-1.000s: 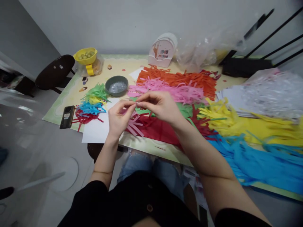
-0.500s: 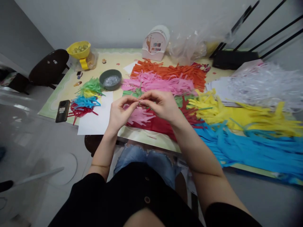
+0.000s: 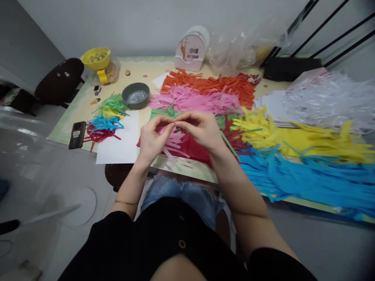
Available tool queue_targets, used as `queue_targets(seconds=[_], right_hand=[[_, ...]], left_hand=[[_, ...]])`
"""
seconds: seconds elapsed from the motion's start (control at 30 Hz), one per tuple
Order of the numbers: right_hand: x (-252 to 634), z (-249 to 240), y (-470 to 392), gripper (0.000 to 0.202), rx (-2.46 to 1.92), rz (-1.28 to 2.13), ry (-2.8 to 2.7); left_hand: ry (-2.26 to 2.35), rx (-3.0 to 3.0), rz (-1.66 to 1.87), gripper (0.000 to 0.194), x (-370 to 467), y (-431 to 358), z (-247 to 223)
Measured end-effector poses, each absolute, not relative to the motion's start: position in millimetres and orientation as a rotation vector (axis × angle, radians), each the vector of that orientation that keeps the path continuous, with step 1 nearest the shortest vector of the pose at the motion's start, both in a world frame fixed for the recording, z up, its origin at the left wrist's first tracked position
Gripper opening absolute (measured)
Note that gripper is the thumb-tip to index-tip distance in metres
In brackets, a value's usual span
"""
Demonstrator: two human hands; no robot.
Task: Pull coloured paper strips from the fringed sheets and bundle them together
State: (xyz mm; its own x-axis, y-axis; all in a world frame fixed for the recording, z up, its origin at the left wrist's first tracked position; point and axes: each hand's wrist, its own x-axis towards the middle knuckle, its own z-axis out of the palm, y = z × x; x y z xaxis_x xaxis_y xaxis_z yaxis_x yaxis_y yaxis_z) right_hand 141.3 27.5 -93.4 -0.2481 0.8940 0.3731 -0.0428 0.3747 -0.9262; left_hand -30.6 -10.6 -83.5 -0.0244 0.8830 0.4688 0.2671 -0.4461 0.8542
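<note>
My left hand point(image 3: 154, 134) is closed in a pinch, with pink fringed paper point(image 3: 175, 142) hanging from beneath its fingers. My right hand point(image 3: 199, 127) is closed too, its thumb and fingertips meeting those of the left. What lies right at the touching fingertips is too small to make out. Under both hands spreads dark red fringed paper point(image 3: 196, 153), with green fringed paper point(image 3: 158, 113) just behind it. Farther back lie a pink fringe pile point(image 3: 199, 100) and an orange one point(image 3: 228, 86).
Yellow point(image 3: 301, 136) and blue point(image 3: 290, 175) fringes cover the right side. At left are a grey bowl point(image 3: 127, 101) of clear bits, colourful tassels point(image 3: 107, 123), a phone point(image 3: 77, 135), a white sheet point(image 3: 117, 152) and a yellow-bowled container point(image 3: 98, 60). Plastic bags point(image 3: 325, 99) stand at back right.
Both hands have shifted slightly to the right, still pinched together, and the hanging pink paper has moved with them. The view has tilted a little.
</note>
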Motion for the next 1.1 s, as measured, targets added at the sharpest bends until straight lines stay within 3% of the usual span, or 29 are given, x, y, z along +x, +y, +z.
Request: queue_targets(seconds=[0.17, 0.33, 0.5, 0.63, 0.97, 1.1], right_hand=[[145, -93, 29, 0.047, -0.773, 1.199, -1.583], [135, -91, 15, 0.035, -0.806, 1.004, -1.487], [129, -96, 12, 0.050, -0.782, 1.165, -1.432], [127, -102, 11, 0.053, -0.806, 1.104, -1.365], [135, -96, 0, 0.033, -0.783, 0.797, -1.519], [148, -89, 6, 0.028, -0.796, 0.834, -1.661]], left_hand=[[1.113, 1.721, 1.397, 0.027, -39, -7, -80], [0.981, 1.539, 1.423, 0.034, -39, -7, -81], [1.159, 1.639, 1.558, 0.027, -33, -15, -84], [1.192, 1.694, 1.521, 0.025, -26, -21, -83], [1.015, 1.469, 1.519, 0.043, -23, -15, -86], [0.914, 1.318, 1.462, 0.048, -25, -12, -91]])
